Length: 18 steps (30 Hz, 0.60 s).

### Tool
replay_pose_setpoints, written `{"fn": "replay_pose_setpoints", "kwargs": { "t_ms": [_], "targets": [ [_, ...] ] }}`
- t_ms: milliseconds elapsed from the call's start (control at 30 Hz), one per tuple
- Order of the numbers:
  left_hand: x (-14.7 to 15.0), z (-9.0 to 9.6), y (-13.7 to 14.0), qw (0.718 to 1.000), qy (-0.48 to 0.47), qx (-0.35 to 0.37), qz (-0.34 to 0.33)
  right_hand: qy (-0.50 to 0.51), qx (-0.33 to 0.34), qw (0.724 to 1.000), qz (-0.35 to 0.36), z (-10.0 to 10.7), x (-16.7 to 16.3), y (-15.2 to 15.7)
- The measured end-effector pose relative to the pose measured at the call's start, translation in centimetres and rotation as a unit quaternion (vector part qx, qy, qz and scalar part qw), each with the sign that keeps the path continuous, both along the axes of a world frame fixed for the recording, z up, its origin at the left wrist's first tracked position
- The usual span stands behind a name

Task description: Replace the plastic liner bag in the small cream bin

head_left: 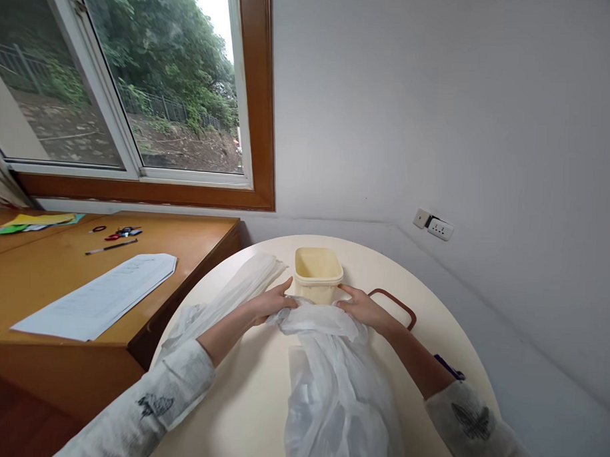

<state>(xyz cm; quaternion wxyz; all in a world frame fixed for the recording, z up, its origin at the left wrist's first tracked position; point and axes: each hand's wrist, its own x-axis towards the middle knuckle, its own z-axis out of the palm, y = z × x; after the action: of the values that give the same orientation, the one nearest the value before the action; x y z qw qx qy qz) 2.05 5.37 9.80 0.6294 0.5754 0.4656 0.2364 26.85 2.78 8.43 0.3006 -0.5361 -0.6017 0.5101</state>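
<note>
A translucent white plastic bag (339, 383) hangs between my hands and trails down toward me over the table. My left hand (274, 302) grips the left side of its gathered mouth, thumb raised. On the right, my right hand (362, 306) holds the other side of the mouth, fingers closed on the plastic. Just beyond the bag's mouth stands a pale yellow open bin (317, 275), upright, its lower front partly hidden by the bag. My thumb and fingertips are close to the bin's sides; whether they touch it I cannot tell.
Another white plastic bag (233, 292) lies left on the round cream table (259, 400). A reddish-brown loop (397, 302) and a dark purple item (449, 367) lie right. A wooden desk (204, 242) with papers (102, 295) stands left; a wall socket (440, 228) is behind.
</note>
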Motion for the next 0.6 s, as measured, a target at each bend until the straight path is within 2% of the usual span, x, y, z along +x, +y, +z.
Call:
{"fn": "replay_pose_setpoints", "kwargs": {
  "t_ms": [100, 167, 267, 333, 433, 600],
  "targets": [
    [-1.3, 0.6, -0.6, 0.997, 0.051, -0.02, 0.05, -0.056, -0.014, 0.998, -0.011, 0.9, 1.3, -0.9],
    [-2.4, 1.5, -1.2, 0.997, 0.058, -0.007, 0.049, -0.08, -0.006, 0.997, 0.001, 2.0, 2.3, -1.9],
    [-4.1, 3.3, -1.7, 0.999, 0.03, 0.004, -0.04, -0.089, -0.014, 0.996, 0.028, 3.8, 3.8, -3.3],
    [-5.1, 4.6, -1.9, 0.997, 0.015, 0.019, -0.069, -0.083, -0.035, 0.995, 0.03, 5.0, 4.7, -4.0],
    [-6.6, 6.7, -2.1, 0.998, 0.024, 0.039, -0.036, -0.072, -0.041, 0.996, 0.025, 6.8, 5.8, -4.7],
    [-8.4, 9.8, -2.8, 0.997, 0.0, 0.08, 0.019, -0.112, -0.053, 0.99, 0.062, 10.1, 7.0, -5.7]
  ]
}}
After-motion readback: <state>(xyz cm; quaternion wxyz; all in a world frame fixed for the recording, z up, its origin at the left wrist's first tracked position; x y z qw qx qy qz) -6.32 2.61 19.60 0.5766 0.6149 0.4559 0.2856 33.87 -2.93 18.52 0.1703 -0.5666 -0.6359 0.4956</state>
